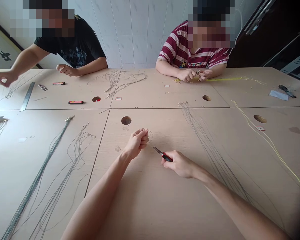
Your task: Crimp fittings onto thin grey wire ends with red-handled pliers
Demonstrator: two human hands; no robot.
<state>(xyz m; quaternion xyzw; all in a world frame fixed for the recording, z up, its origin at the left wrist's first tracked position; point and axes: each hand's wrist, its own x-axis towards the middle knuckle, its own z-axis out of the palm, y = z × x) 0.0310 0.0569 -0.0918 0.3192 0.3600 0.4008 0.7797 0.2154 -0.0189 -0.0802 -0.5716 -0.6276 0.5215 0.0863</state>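
My left hand (139,143) is closed in a pinch on a thin cord (152,136), which makes a small loop beside the fingers. Most of the cord is hidden or too fine to follow. My right hand (180,163) is wrapped round small pliers (162,154) with dark and red handles. Their narrow metal tip points at the left hand and is a short way apart from it. Whether the jaws are closed cannot be made out.
Left lie a grey-green cord bundle (51,155) and looser grey cords (73,166); right, thin grey cords (210,146) and yellow cords (270,141). The table has round holes (126,120). Across it, one person (77,43) reaches left; another (195,60) handles something small near yellow cord.
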